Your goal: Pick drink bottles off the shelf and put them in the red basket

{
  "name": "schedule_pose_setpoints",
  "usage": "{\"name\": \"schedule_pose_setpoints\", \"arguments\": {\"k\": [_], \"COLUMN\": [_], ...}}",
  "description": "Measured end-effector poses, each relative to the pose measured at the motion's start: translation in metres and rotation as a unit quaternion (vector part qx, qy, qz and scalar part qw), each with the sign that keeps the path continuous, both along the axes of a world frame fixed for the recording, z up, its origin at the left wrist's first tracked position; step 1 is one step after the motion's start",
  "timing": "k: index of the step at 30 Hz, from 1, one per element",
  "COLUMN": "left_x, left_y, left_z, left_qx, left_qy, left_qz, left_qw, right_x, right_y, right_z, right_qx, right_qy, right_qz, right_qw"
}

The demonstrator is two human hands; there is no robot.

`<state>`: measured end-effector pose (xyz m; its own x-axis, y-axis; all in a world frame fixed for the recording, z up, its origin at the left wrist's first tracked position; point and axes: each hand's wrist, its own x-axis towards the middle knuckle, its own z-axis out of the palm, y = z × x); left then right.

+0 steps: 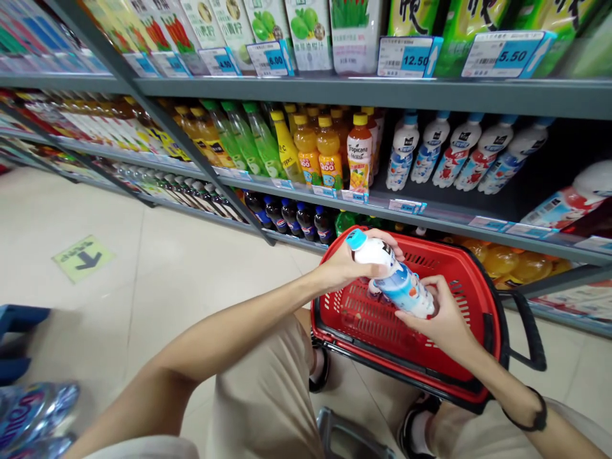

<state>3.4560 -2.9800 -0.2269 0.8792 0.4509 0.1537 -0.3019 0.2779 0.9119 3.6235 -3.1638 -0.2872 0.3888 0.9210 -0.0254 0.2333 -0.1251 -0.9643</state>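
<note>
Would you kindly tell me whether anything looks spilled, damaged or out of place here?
Nothing clearly stands out: the bottle between left hand and right hand looks intact, and no spill shows on the visible floor.

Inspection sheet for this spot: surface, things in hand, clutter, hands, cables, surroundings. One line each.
Surface: glossy beige tile floor; red slotted plastic basket in front of the person.
Things in hand: white-and-blue plastic bottle with light-blue cap, tilted above the basket.
Clutter: clear plastic bottles with blue labels and a dark-blue object, both cut off at left.
Hands: left hand grips the cap end; right hand grips the base.
Cables: nothing seen.
Surroundings: grey shelving with drinks; yellow-green floor sticker with dark arrow.
</note>
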Motion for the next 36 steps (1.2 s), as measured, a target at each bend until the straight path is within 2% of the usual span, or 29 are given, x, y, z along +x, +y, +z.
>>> {"name": "schedule_pose_setpoints", "arguments": {"k": [3, 5, 7, 9, 11, 13, 16, 20, 25, 30, 36], "left_x": [0.0, -0.001, -0.002, -0.002, -0.001, 0.0, 0.002, 0.003, 0.003, 0.001, -0.001], "left_y": [0.007, 0.011, 0.013, 0.013, 0.012, 0.01, 0.007, 0.006, 0.008, 0.011, 0.013], "left_z": [-0.002, 0.0, 0.002, 0.001, -0.001, -0.005, -0.007, -0.003, -0.001, -0.003, -0.001], "left_qx": [-0.045, -0.052, -0.039, -0.017, 0.002, 0.011, 0.01, 0.002, 0.0, -0.009, -0.024], "left_qy": [-0.023, -0.031, -0.025, -0.015, 0.0, 0.011, 0.012, 0.006, 0.005, 0.003, 0.003], "left_qz": [-0.013, -0.015, -0.015, -0.012, -0.012, -0.013, -0.018, -0.022, -0.008, 0.004, 0.014], "left_qw": [0.999, 0.998, 0.999, 1.0, 1.0, 1.0, 1.0, 1.0, 1.0, 1.0, 1.0], "right_x": [-0.004, -0.006, -0.006, -0.004, 0.0, 0.003, 0.005, 0.003, -0.002, -0.007, -0.008], "right_y": [-0.003, -0.006, -0.008, -0.009, -0.01, -0.011, -0.013, -0.014, -0.01, -0.007, -0.003], "right_z": [-0.002, -0.001, 0.002, 0.004, 0.004, 0.003, 0.001, -0.001, -0.002, -0.007, -0.002], "right_qx": [-0.027, -0.02, 0.007, 0.026, 0.035, 0.047, 0.072, 0.083, 0.07, 0.069, -0.003], "right_qy": [0.154, 0.17, 0.107, -0.01, -0.129, -0.204, -0.244, -0.248, -0.18, -0.005, 0.209], "right_qz": [0.087, 0.112, 0.09, 0.056, 0.018, -0.022, -0.074, -0.115, -0.104, -0.058, -0.001], "right_qw": [0.984, 0.979, 0.99, 0.998, 0.991, 0.978, 0.964, 0.958, 0.976, 0.996, 0.978]}}
